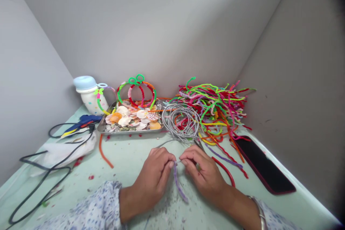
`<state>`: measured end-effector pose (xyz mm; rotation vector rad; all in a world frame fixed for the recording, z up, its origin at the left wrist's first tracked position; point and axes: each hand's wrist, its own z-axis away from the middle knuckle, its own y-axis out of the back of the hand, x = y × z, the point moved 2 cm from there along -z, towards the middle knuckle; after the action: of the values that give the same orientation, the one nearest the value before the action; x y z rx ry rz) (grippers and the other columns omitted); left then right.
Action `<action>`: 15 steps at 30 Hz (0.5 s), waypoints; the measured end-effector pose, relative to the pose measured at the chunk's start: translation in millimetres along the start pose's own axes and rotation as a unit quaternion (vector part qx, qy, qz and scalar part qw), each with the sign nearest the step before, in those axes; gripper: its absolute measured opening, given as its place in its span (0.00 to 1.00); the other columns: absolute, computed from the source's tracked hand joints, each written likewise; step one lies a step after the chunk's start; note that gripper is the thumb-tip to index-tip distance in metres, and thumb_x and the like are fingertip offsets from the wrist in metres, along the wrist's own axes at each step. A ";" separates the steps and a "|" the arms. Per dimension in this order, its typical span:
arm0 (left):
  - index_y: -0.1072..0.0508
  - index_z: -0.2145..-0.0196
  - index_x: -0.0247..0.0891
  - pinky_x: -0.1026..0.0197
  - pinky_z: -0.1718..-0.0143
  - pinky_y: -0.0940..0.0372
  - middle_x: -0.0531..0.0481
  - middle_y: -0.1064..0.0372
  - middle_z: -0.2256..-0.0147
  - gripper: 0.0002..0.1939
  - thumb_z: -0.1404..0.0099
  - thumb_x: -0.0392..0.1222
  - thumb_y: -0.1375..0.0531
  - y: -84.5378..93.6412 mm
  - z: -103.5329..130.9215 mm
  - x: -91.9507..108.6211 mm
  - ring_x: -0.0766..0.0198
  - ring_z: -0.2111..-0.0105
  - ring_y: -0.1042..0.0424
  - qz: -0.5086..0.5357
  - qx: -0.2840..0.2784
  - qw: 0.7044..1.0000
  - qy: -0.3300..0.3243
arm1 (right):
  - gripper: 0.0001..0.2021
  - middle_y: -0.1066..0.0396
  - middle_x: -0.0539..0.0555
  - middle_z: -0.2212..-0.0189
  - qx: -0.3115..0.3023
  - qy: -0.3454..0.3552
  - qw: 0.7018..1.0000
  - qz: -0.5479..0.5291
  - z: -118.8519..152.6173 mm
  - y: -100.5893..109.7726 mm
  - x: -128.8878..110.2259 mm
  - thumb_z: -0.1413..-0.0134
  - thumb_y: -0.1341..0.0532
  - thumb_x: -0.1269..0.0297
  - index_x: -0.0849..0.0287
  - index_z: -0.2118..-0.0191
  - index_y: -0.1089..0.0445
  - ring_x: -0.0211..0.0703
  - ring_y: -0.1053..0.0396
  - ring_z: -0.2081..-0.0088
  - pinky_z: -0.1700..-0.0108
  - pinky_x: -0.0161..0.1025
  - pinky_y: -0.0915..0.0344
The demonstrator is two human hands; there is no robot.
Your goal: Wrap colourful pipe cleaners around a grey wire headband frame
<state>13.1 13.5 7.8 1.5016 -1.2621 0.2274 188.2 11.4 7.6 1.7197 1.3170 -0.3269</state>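
My left hand (157,172) pinches a purple pipe cleaner (179,187) between thumb and forefinger, and the pipe cleaner's free end hangs down toward me. A short length of thin grey wire (178,162) bridges the gap between my fingertips. Its other side is pinched by my right hand (203,172). Just beyond my hands lies a loose coil of grey wire (168,122), and one strand trails from it toward my left hand. A dark tool, partly hidden, shows behind my right hand. A red pipe cleaner (226,169) curves beside that hand.
A metal tray (132,133) of seashells (141,115) stands at the back, with pipe-cleaner rings (155,97) above it. Right of it rises a tangled pipe-cleaner pile (212,97). A phone (265,165) lies right; a white bottle (91,100), blue glue gun (83,121) and black cord (40,187) lie left.
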 end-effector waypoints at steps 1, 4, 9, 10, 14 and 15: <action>0.32 0.63 0.38 0.55 0.59 0.44 0.49 0.36 0.67 0.11 0.28 0.39 0.53 -0.4 0.2 -0.4 0.59 0.64 0.38 0.004 -0.003 1.000 0.006 | 0.08 0.32 0.52 0.68 -0.001 -0.001 1.000 0.001 0.0 0.1 -0.2 0.37 0.46 0.73 0.58 0.62 0.31 0.40 0.33 0.65 0.63 0.35 0.36; 0.33 0.63 0.39 0.54 0.58 0.44 0.49 0.36 0.67 0.12 0.27 0.41 0.54 -1.6 0.3 -1.7 0.59 0.64 0.37 0.015 -0.013 1.000 0.022 | 0.08 0.33 0.52 0.68 -0.004 -0.004 1.000 0.001 0.5 0.3 0.4 0.37 0.46 0.73 0.57 0.62 0.31 0.40 0.33 0.66 0.63 0.36 0.36; 0.32 0.62 0.40 0.55 0.57 0.42 0.49 0.35 0.66 0.13 0.26 0.43 0.55 -0.7 -1.0 -3.1 0.58 0.62 0.37 0.050 -0.017 0.998 0.031 | 0.07 0.33 0.53 0.67 0.012 -0.002 1.000 0.005 1.5 0.9 3.3 0.37 0.46 0.73 0.57 0.61 0.31 0.41 0.33 0.65 0.63 0.37 0.36; 0.32 0.62 0.40 0.55 0.57 0.42 0.48 0.35 0.65 0.13 0.26 0.43 0.55 -0.2 -1.3 -3.3 0.58 0.62 0.36 0.055 -0.018 0.998 0.032 | 0.07 0.33 0.53 0.67 0.015 -0.002 1.000 0.007 1.6 1.0 3.6 0.37 0.46 0.73 0.57 0.61 0.31 0.41 0.33 0.65 0.63 0.37 0.36; 0.32 0.62 0.39 0.55 0.57 0.42 0.49 0.35 0.66 0.13 0.27 0.43 0.54 0.9 -1.3 -3.9 0.58 0.62 0.37 0.046 -0.017 0.998 0.034 | 0.07 0.33 0.52 0.68 0.020 0.003 1.000 0.008 1.9 0.4 3.4 0.37 0.46 0.73 0.56 0.61 0.31 0.41 0.33 0.65 0.63 0.37 0.36; 0.32 0.63 0.39 0.55 0.57 0.42 0.49 0.35 0.66 0.13 0.27 0.43 0.54 0.9 -1.2 -4.0 0.59 0.63 0.37 0.041 -0.018 0.998 0.034 | 0.07 0.33 0.52 0.68 0.018 0.004 1.000 0.007 2.1 0.2 3.2 0.37 0.46 0.73 0.56 0.61 0.31 0.41 0.33 0.65 0.63 0.37 0.36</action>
<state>11.4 16.9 6.0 1.4022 -1.2676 0.3059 190.3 11.8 4.3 1.7612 1.3119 -0.3375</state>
